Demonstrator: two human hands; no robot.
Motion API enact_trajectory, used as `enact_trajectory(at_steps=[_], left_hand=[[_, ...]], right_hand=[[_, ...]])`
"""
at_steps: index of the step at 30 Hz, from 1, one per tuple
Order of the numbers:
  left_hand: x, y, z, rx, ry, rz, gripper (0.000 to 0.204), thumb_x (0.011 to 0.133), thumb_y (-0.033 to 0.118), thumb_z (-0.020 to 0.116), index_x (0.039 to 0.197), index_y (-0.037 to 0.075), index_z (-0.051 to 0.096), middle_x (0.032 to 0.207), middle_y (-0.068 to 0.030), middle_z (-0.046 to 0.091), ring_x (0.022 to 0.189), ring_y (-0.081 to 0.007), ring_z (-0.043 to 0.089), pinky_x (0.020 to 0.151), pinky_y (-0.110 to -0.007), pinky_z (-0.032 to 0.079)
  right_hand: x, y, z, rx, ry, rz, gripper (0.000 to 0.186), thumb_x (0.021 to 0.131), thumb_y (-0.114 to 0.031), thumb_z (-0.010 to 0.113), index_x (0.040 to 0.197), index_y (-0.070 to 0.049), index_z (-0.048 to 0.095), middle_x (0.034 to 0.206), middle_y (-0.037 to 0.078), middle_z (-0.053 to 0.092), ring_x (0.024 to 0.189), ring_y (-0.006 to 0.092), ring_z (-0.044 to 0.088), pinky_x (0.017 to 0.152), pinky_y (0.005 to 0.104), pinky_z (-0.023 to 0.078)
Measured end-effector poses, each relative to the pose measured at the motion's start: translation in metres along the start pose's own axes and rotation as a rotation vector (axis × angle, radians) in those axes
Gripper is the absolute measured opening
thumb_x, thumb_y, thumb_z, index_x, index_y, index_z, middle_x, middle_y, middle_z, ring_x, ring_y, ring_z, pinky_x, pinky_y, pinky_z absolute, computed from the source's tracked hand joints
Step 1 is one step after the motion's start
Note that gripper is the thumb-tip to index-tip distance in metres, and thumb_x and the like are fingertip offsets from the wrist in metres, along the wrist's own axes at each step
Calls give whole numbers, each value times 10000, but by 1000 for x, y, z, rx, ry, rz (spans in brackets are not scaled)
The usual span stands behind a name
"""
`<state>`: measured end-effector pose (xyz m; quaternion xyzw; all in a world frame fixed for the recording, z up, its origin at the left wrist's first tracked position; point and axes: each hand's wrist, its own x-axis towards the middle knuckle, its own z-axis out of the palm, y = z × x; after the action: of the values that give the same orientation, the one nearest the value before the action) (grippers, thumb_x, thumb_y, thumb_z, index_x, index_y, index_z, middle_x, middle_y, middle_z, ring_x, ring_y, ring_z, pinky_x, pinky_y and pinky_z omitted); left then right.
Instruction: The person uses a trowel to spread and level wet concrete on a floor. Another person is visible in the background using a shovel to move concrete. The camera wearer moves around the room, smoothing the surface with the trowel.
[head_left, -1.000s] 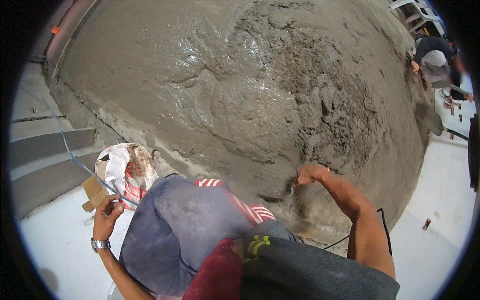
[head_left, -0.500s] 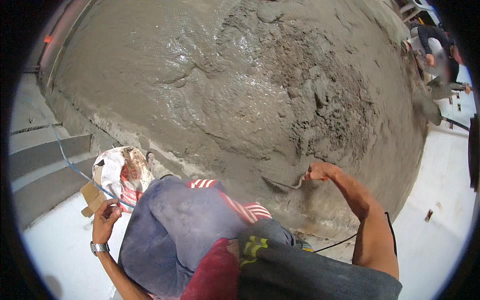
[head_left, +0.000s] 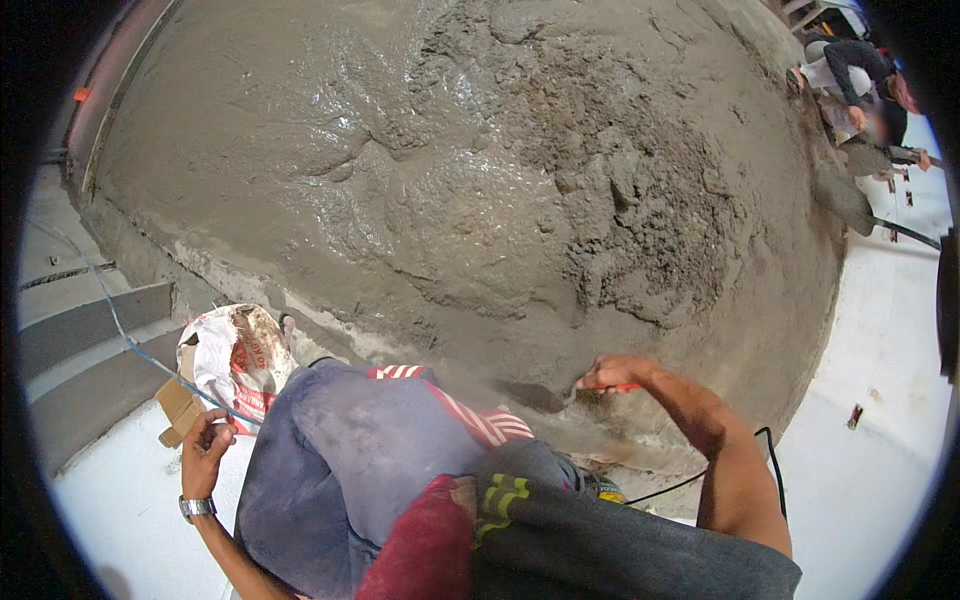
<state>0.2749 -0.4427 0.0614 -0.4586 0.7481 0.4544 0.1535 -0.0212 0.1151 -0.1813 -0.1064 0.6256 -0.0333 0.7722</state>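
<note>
My right hand grips a trowel by its red handle. The blade points left and lies low on the wet grey cement, close to my knees. My left hand, with a metal watch at the wrist, hangs beside my left thigh. Its fingers curl in toward the thumb. A thin blue cord passes by these fingertips; whether they grip it I cannot make out. Behind that hand stands a crumpled white bag with red print, and next to it a cardboard piece.
A rough, lumpy mound rises from the cement right of centre. Grey steps border the left. At the far right another person bends by the cement's edge, near a shovel. White flooring runs along the right.
My right hand has drawn the trowel slightly toward me and to the left, and its blade lies flatter. My left hand keeps its curled pose. The whole view has shifted a little.
</note>
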Motion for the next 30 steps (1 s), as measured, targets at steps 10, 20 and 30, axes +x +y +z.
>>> enact_trajectory(at_steps=[10, 20, 30], left_hand=[[3, 6, 10, 38, -20, 2, 402, 814, 260, 685, 1132, 40, 573, 852, -25, 611, 788, -116, 563, 730, -257, 453], [0, -6, 6, 4, -69, -45, 443, 809, 251, 695, 1160, 18, 555, 895, -45, 619, 848, -132, 581, 780, -273, 465], [-3, 1, 4, -10, -44, -20, 396, 818, 205, 678, 1148, 23, 555, 902, -28, 608, 847, -119, 565, 780, -266, 463]], right_hand=[[13, 97, 1, -368, 198, -67, 542, 855, -576, 500, 823, -52, 632, 739, 99, 609, 733, 224, 568, 699, 392, 451], [-12, 83, 0, -231, 165, 226, 525, 807, -530, 547, 882, -29, 681, 721, 148, 635, 628, 250, 581, 628, 392, 467], [-19, 24, -24, -421, 417, 14, 452, 771, -441, 535, 840, -13, 662, 807, 245, 634, 789, 410, 615, 693, 460, 484]])
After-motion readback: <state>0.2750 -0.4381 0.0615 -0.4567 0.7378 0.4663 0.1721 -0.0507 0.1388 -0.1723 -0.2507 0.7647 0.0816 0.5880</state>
